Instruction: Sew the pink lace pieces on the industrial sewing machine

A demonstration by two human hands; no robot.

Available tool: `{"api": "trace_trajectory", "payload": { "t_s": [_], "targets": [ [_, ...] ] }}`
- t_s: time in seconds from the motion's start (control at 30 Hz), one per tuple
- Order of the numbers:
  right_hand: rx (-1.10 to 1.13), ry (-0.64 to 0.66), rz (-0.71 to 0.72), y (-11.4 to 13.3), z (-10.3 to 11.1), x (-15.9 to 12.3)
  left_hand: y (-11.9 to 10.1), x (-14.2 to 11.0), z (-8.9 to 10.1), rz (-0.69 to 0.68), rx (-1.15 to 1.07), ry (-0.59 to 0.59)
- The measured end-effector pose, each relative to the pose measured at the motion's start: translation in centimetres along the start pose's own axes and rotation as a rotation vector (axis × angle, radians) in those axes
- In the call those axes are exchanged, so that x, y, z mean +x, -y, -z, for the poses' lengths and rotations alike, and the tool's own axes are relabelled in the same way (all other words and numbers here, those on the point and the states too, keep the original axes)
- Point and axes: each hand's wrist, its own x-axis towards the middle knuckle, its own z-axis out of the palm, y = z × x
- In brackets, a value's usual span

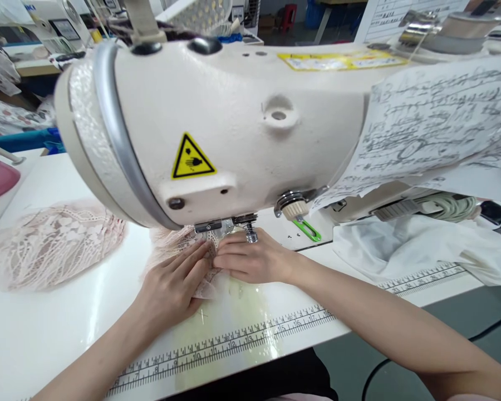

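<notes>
My left hand (173, 281) lies on a pale pink lace piece (202, 289), its fingers stretched out and pressing it to the table. Just right of it, my right hand (253, 259) has its fingers bent together at the lace's right edge; the fingertips are partly hidden. Both hands are under the head of a white sewing machine (234, 111), close to its presser foot area (217, 227). The needle itself cannot be made out. Part of the lace runs behind the machine head on the left.
Another pink lace piece (62, 245) lies at left. A printed ruler strip (234, 341) runs along the table's front edge. White cloth (392, 248) lies at right, near a green threading tool (308, 229). A handwritten paper (434, 122) covers the machine's right side.
</notes>
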Motion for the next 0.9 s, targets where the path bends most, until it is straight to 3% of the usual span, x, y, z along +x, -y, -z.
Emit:
{"api": "trace_trajectory", "payload": {
  "t_s": [0.67,0.9],
  "targets": [
    [-0.134,0.046,-0.06,-0.33,-0.02,0.29,0.47,-0.01,-0.67,0.055,-0.07,-0.01],
    [-0.073,-0.048,0.008,0.03,-0.43,0.31,0.59,0.1,-0.19,0.02,0.005,-0.012]
  ]
}}
